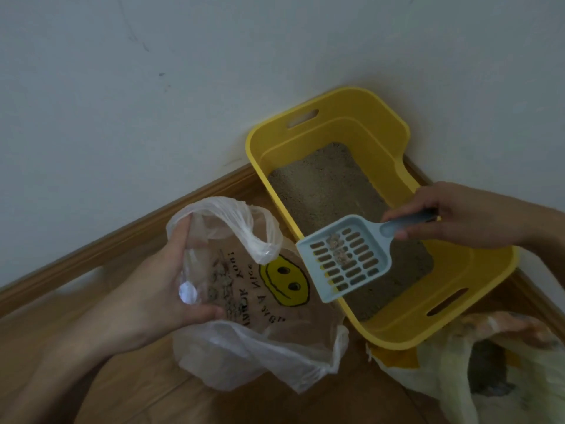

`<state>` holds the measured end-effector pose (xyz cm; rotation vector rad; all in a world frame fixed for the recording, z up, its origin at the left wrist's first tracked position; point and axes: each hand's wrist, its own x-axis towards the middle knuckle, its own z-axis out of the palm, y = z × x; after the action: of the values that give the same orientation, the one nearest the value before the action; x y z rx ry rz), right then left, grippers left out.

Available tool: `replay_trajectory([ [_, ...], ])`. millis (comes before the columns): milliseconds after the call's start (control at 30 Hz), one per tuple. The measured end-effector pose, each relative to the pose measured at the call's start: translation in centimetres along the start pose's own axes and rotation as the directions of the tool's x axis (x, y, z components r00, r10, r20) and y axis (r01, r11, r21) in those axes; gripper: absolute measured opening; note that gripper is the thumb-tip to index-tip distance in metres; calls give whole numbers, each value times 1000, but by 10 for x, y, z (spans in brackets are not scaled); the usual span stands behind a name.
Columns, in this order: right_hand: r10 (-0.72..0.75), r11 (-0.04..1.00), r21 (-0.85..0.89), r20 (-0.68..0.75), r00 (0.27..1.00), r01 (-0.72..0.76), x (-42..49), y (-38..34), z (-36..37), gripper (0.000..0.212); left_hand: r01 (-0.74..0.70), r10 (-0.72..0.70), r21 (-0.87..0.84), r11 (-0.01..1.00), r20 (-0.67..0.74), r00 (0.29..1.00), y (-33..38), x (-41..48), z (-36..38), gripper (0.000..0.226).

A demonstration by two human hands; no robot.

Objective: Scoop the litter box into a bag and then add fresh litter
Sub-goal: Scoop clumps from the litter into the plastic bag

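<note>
Wooden floor (159,368): yellow litter box (458,270) against wall (153,117); clear bag (244,347) beside; second bag (443,377) near.

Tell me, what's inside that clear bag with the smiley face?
Through the clear plastic bag a small heap of greyish litter clumps shows beside the left hand gripping its rim. The hand and crumpled folds hide the rest.

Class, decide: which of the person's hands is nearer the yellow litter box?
Right. The right hand, holding the blue scoop, is over the litter box; the left hand grips the plastic bag beside it.
</note>
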<state>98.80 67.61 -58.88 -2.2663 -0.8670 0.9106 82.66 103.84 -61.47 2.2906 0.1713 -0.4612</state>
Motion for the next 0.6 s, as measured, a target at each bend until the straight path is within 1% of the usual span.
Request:
replay_trajectory([
  [100,15,997,-81,57,998,-10,1,-17,7,28,11,-11,2,1000,-16,1000,3,0,1,123],
  [167,34,985,-172,71,997,-21,3,-24,12,30,15,-15,1,1000,-13,1000,4,0,1,124],
  [233,38,963,-269,52,998,-23,7,-34,16,28,15,-15,18,1000,0,1000,4,-1,0,128],
  [300,10,936,-353,24,1000,-1,10,-47,22,27,4,-4,11,1000,-1,1000,5,-1,1,125],
  [467,-44,824,-567,-42,998,13,25,-77,41,30,11,-11,-5,1000,5,1000,8,-1,2,119],
  [600,-20,704,-710,-59,998,-28,41,-94,57,30,18,-18,-13,1000,15,1000,2,0,2,122],
])
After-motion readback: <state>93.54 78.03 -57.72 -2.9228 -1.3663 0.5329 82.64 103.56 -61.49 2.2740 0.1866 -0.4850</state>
